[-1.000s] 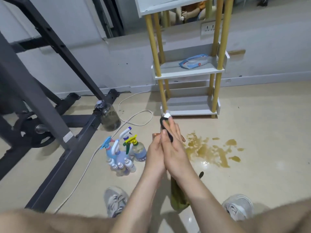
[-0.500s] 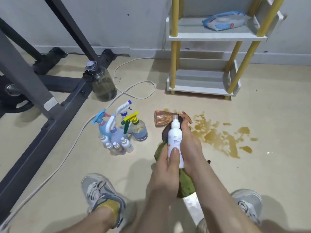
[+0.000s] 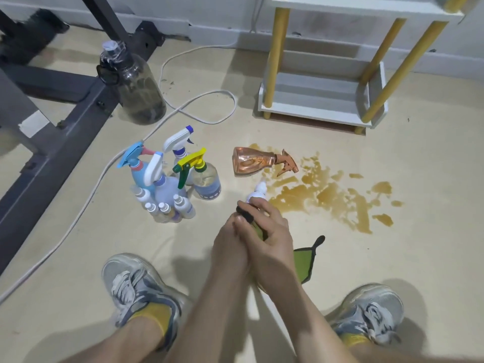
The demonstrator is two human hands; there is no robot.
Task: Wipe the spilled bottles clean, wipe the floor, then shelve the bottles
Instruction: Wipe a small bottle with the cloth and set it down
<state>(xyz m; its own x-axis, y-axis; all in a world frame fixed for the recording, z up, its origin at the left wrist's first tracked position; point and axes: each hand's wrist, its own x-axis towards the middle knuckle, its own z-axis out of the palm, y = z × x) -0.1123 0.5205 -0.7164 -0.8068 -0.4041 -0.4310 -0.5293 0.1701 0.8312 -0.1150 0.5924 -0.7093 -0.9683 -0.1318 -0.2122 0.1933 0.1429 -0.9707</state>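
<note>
A small white bottle (image 3: 258, 194) pokes out above my joined hands, its body wrapped in a green cloth (image 3: 303, 260) with black trim. My left hand (image 3: 229, 248) grips the bottle from the left, thumb on the cloth's black edge. Fingers of my right hand (image 3: 271, 231) curl round the cloth over the bottle. A copper spray bottle (image 3: 250, 162) lies on its side beside a brown spill (image 3: 327, 196) on the floor. Several spray bottles (image 3: 170, 174) and small white bottles (image 3: 165, 208) stand grouped to the left. The white shelf (image 3: 314, 102) with yellow posts stands behind.
A dark water jug (image 3: 137, 85) stands by a grey metal frame (image 3: 52, 121) at the left. A white cable (image 3: 207, 100) loops across the floor. My shoes (image 3: 138, 286) sit at both sides of my arms.
The view has tilted down toward the floor. The white bottle, plainly visible half a second ago, is now mostly covered by the cloth and my right hand.
</note>
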